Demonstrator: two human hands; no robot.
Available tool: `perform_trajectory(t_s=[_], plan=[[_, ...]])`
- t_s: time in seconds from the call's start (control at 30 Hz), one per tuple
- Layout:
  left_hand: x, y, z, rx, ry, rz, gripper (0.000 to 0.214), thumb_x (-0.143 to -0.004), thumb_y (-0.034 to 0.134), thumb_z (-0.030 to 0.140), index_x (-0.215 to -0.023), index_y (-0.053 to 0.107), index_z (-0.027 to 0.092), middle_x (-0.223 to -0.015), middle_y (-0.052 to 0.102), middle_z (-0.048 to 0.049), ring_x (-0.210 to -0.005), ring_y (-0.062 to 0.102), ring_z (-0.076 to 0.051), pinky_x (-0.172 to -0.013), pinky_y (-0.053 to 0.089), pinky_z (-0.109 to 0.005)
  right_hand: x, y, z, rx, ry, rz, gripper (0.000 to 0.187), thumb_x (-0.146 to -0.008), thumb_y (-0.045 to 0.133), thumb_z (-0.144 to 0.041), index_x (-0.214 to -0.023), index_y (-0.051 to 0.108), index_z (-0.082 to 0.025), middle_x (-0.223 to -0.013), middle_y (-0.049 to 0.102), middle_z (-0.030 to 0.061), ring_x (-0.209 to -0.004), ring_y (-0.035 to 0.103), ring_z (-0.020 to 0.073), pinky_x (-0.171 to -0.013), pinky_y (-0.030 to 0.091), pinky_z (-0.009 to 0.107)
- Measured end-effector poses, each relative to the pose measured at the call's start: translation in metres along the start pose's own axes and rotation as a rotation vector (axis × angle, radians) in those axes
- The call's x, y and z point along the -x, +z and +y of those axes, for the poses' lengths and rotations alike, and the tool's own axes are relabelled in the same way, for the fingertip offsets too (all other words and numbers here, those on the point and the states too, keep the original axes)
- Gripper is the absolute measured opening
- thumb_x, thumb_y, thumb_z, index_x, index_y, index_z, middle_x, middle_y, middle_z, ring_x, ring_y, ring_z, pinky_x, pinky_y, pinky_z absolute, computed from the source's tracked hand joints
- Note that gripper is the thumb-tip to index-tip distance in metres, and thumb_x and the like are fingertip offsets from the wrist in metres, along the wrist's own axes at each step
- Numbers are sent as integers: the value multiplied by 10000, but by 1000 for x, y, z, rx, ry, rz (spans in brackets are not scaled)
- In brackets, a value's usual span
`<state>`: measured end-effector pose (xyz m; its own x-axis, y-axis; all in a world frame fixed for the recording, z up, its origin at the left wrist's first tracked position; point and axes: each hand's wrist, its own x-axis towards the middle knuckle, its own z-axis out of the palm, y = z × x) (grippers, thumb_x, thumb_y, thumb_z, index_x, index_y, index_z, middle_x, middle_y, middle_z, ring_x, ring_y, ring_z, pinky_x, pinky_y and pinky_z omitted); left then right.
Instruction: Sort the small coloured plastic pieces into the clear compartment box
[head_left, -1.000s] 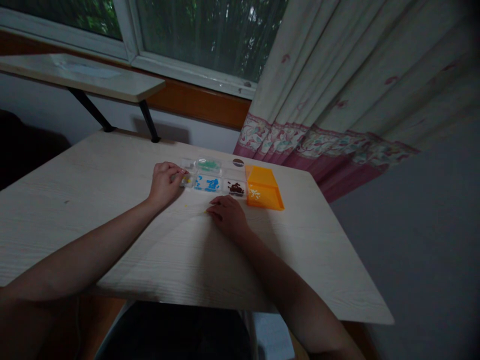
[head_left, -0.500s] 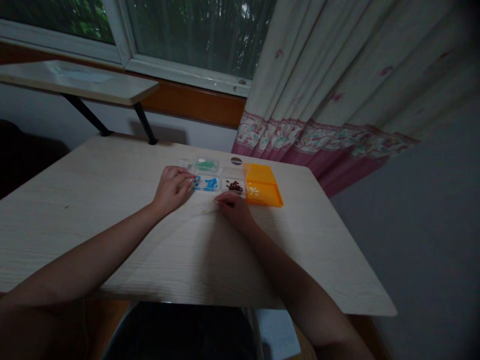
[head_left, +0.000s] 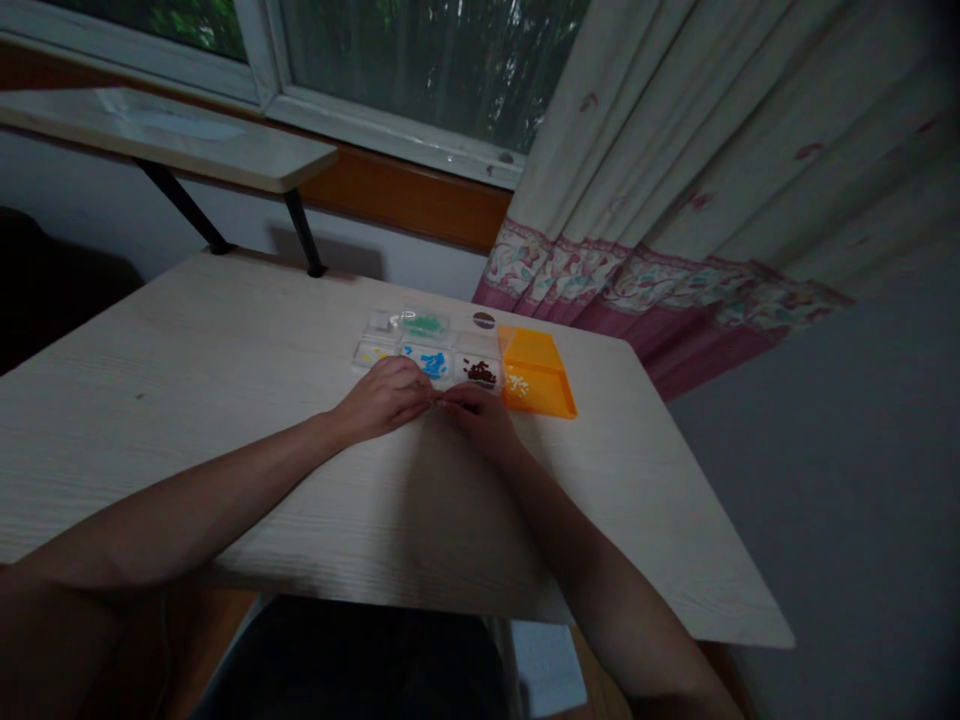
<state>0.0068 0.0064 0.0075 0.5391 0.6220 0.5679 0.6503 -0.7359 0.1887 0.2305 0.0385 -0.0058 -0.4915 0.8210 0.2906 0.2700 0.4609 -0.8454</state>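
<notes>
My left hand and my right hand meet fingertip to fingertip just in front of the small clear boxes. Both are closed in a pinch. Whatever lies between the fingers is too small to make out. Right behind the hands are small blue pieces in a clear compartment, and dark red-brown pieces in the one beside it. Yellow pieces lie in the left compartment, partly behind my left hand. Farther back is a clear box with green pieces.
An orange tray holding white pieces stands right of the clear boxes. A round dark object lies behind. A raised shelf stands at the back left, and a curtain hangs behind the table.
My left hand has moved right and nearer me, from the blue pieces to my right hand's fingertips, uncovering the yellow pieces. My right hand stays nearly in place. The view has shifted slightly.
</notes>
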Motion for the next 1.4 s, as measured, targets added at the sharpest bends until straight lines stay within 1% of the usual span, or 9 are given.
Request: perform_trajectory(t_s=[0.23,0.37,0.5,0.6,0.73,0.9,1.07,1.23,1.4], plan=[[-1,2,-1,-22,22,-18,247,-959,496,338,-1090,699,291,-979,702,-42,-975,576,-207,-881,430,-384,2,-2,0,11,24,-33,219,-845,641,-395,-911,737,-210,-947,691,52,-890,634,164,-826,498,308],[0,2,-6,10,-24,45,222,-941,531,338,-1063,710,294,-944,703,-38,-958,578,-205,-869,431,-381,4,-1,-6,61,10,-46,198,-867,626,-348,-966,729,-211,-931,685,45,-853,625,155,-788,496,296],[-1,-1,-12,54,-213,200,200,-922,561,360,-984,724,261,-915,689,-43,-940,572,-209,-879,437,-392,8,6,-13,259,-90,-110,226,-857,647,-265,-1068,715,-224,-1002,673,58,-928,606,173,-856,481,319],[-1,-3,-19,47,-386,338,198,-915,567,362,-916,715,229,-906,669,-50,-959,559,-219,-903,425,-415,10,11,-14,405,-169,-162,288,-848,678,-275,-1133,702,-247,-1098,646,73,-1020,584,198,-932,451,360],[1,-3,-29,33,-523,441,180,-903,583,356,-863,691,218,-906,644,-42,-956,545,-221,-919,408,-431,10,13,-13,480,-217,-190,181,-856,682,-284,-1025,745,-294,-1163,621,56,-1043,572,198,-960,421,388],[9,-8,-47,-72,-549,500,204,-909,589,378,-868,687,205,-913,619,-45,-966,526,-224,-939,382,-451,10,12,-13,458,-212,-174,110,-833,693,-224,-923,752,-250,-1080,644,53,-1016,579,194,-945,435,371],[17,-6,-61,-94,-579,456,239,-927,561,363,-930,707,174,-899,616,-61,-969,528,-228,-940,371,-476,11,13,-13,399,-228,-148,103,-827,661,-164,-888,735,-200,-1020,663,66,-975,594,190,-922,457,353],[17,-4,-61,-77,-594,469,215,-911,546,312,-1012,708,214,-923,617,-83,-980,531,-252,-950,381,-513,9,7,-13,206,-111,-92,92,-838,640,-169,-862,725,-196,-956,674,56,-903,626,158,-836,496,301],[14,-9,-51,-98,-566,456,227,-913,514,295,-1033,693,224,-950,607,-85,-1005,518,-258,-963,390,-503,6,2,-13,135,-54,-40,84,-841,658,-257,-837,716,-196,-901,691,43,-881,630,160,-832,489,300]])
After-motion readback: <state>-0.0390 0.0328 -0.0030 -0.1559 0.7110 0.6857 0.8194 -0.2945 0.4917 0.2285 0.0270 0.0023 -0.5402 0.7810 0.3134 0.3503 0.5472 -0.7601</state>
